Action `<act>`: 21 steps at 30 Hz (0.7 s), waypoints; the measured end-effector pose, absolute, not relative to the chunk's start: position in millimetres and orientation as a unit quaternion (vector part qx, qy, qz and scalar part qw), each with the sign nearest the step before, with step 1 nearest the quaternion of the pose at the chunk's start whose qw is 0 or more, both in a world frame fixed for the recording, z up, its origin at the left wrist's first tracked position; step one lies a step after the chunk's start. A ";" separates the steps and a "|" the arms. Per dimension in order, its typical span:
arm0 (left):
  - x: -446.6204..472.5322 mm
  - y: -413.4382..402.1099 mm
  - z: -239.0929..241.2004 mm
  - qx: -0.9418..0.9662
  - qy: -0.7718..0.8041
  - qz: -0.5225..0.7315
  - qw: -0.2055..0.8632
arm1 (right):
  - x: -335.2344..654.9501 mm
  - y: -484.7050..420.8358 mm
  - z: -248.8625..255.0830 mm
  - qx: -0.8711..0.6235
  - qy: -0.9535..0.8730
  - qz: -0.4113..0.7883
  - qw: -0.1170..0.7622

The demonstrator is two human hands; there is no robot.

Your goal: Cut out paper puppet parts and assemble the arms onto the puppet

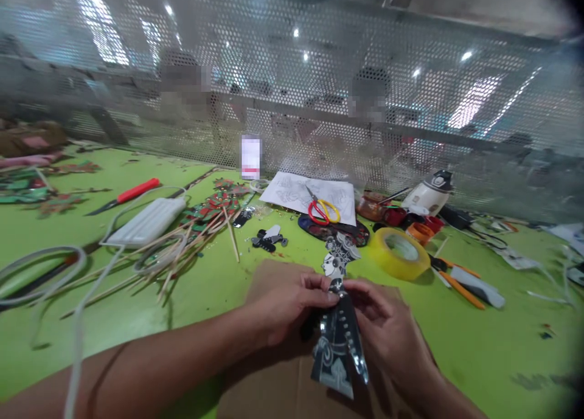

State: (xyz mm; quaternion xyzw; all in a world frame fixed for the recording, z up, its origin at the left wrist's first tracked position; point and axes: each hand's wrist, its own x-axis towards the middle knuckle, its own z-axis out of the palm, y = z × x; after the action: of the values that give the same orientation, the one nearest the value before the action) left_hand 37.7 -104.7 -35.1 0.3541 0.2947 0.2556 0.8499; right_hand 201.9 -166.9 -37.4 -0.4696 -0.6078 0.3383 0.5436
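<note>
A black-and-white shadow puppet figure (335, 358) with a patterned headdress stands between my two hands, above a piece of brown cardboard (278, 382). My left hand (292, 303) pinches it at the shoulder, thumb in front. On the other side, the fingers of my right hand (387, 322) are curled against the puppet's upper edge, and their tips are partly hidden behind it. A long dark arm piece hangs down the figure's right side. Several small black-and-white cut pieces (269, 239) lie on the green table just beyond my hands.
Red-and-yellow scissors (322, 209) rest on a drawing sheet (292, 191). To the right are a yellow tape roll (399, 252), orange-handled pliers (460, 288) and paint pots (420, 232). Left lie thin sticks (182, 255), a white power strip (146, 221) with cable and a red-handled knife (137, 191). A perforated screen (283, 115) stands behind.
</note>
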 end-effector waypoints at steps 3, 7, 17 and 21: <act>38.2 -105.3 -35.9 0.349 0.298 0.262 0.849 | 199.6 -168.4 -33.5 -0.480 -0.651 0.248 0.533; 38.1 -106.9 -34.8 0.351 0.290 0.263 0.851 | 200.8 -166.5 -29.3 -0.469 -0.700 0.159 0.514; 35.4 -102.2 -39.9 0.446 0.283 0.262 0.807 | 205.2 -166.2 -37.1 -0.464 -0.745 0.118 0.464; 35.9 -102.7 -40.0 0.479 0.295 0.265 0.783 | 206.7 -165.9 -40.7 -0.475 -0.730 0.167 0.462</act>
State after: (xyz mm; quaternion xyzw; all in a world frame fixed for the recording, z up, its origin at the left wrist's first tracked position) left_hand 35.9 -102.7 -40.0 0.4793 0.2949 0.2648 0.7831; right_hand 206.7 -165.9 -40.7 -0.4747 -0.7301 0.1669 0.4623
